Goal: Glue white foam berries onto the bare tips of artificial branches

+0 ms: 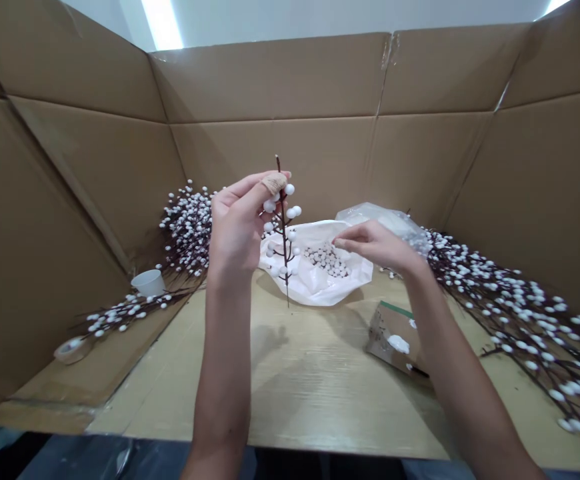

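My left hand is closed around the upper part of a brown artificial berry stem with white round berries. The stem hangs upright, its thin bare end pointing down, and a tan bandage wraps the thumb. My right hand hovers at the right side of an open white plastic bag, its thumb and fingertips pinched together. Whatever may be between those fingertips is too small to make out. Inside the bag lies a pile of loose white berries.
Berry branches are heaped at the left and along the right. A white cup and a tape roll stand at left. By my right forearm lies a cardboard piece with white blobs. Cardboard walls enclose the table.
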### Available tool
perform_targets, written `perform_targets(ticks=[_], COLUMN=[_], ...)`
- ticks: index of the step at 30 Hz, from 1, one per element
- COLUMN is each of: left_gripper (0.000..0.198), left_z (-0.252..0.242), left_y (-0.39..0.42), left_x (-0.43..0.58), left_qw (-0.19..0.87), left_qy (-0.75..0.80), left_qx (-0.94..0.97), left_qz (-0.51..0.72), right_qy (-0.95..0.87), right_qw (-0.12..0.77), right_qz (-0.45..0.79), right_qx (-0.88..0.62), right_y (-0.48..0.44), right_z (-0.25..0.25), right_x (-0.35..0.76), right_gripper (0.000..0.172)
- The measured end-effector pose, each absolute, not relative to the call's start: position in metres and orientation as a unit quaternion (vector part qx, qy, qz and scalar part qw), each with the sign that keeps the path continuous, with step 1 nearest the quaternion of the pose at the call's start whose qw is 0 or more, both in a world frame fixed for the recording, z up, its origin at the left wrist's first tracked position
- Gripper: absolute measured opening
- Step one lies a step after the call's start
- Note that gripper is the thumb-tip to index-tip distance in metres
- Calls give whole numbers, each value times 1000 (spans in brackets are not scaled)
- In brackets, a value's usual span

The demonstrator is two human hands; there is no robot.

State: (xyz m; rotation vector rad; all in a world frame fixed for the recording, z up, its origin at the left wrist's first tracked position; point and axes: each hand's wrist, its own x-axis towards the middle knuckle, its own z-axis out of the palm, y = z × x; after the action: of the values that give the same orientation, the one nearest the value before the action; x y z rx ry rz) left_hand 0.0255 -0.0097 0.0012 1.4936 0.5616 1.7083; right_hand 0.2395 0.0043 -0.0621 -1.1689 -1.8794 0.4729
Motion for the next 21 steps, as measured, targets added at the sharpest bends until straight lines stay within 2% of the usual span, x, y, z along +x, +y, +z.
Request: perform_targets(ticks=[3,6,9,14,19,21], left_gripper=[7,7,8,9,8,7], left_z=[2,3,4,4,4,3], left_y=[-13,-17,-21,-26,-26,-26], left_x=[23,22,21,21,19,18], left_qw=[403,412,409,407,413,416], left_qy=[201,191,210,210,189,187], left_qx=[587,598,601,602,614,611], left_qz=[673,661,653,654,646,647], right_qy=[-779,-765,-750,-736,-730,-730], right_qw=[177,98,53,6,20,48], right_qz=[110,81,53,11,6,10], right_qx=[-592,-631,-657,-677,-683,-682], right_y=[36,61,78,91,100,100], right_z=[-91,-118,-140,-161,-171,-171], right_x=[230,220,217,220,221,224], right_gripper=[22,17,13,32,33,28])
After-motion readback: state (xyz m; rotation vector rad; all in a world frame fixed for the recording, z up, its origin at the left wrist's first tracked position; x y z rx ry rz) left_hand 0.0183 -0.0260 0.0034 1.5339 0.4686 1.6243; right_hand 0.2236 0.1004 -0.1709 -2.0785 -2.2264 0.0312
